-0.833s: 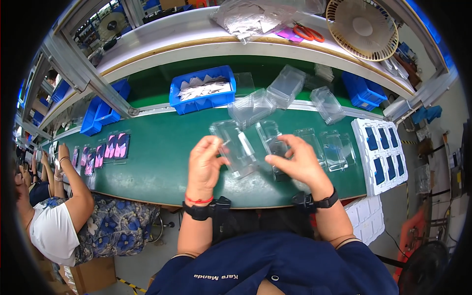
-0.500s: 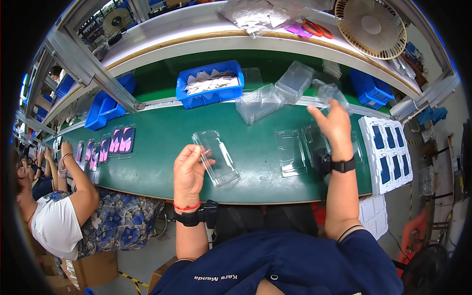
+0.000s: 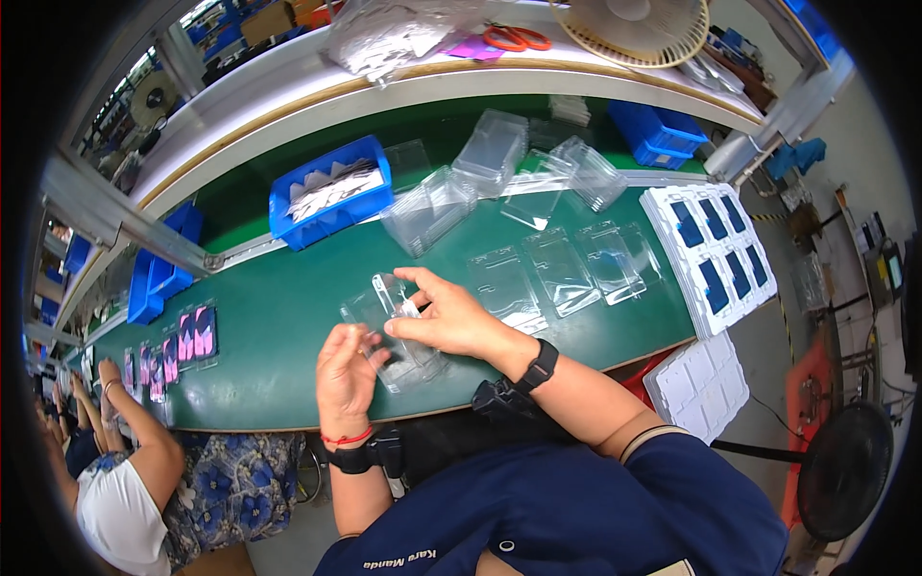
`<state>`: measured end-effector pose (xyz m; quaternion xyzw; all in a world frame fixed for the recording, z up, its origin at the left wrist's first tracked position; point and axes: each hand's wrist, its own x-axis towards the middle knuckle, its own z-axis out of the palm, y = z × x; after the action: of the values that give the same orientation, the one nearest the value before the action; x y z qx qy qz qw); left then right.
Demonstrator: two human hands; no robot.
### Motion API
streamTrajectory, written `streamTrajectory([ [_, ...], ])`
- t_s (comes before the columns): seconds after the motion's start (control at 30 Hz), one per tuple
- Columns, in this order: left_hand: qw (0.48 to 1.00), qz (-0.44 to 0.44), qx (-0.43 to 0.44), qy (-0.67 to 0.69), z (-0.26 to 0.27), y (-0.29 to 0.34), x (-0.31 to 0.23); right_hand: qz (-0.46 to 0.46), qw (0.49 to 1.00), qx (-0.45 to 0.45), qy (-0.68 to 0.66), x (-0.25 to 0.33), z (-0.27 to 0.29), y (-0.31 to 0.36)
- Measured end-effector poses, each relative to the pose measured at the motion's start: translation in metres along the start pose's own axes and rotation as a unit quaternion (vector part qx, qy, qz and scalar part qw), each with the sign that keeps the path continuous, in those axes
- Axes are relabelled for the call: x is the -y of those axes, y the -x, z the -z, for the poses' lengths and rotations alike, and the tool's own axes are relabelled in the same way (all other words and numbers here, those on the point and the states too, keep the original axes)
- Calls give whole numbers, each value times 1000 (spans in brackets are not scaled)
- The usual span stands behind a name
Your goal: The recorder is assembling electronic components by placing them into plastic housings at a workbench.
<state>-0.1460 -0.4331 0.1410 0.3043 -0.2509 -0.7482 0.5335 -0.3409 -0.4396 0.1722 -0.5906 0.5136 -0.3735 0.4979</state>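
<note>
My left hand (image 3: 346,374) is closed on the left edge of a clear plastic blister shell (image 3: 411,370), held above the green table. From the right, my right hand (image 3: 456,312) reaches over it, thumb and fingers closed at the shell's upper part. Glare and overlapping clear plastic make it hard to tell whether one or two pieces are held. Right of my hands, several clear shells (image 3: 560,274) lie flat in a row. Behind them are stacks of clear shells (image 3: 429,211), with a single clear shell (image 3: 540,192) beside them.
A blue bin (image 3: 331,192) of white paper inserts stands at the back. White trays with dark phone-shaped pieces (image 3: 711,254) sit at the right end. Pink-and-black packs (image 3: 197,331) lie at the left, near a co-worker's arm (image 3: 144,422). A shelf (image 3: 423,82) runs above.
My right hand has come from the shells at the back right to the shell at my left hand. The view has swung to the right.
</note>
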Motion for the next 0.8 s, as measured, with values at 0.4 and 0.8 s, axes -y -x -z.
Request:
streamTrajectory([
  [0.4,740,-235,-169,-608,25,17,-7,84,830,-254,490,-4,75,75],
  [0.8,562,-165,22,-810,-31,48,33,-23,834,-226,503,-50,51,107],
])
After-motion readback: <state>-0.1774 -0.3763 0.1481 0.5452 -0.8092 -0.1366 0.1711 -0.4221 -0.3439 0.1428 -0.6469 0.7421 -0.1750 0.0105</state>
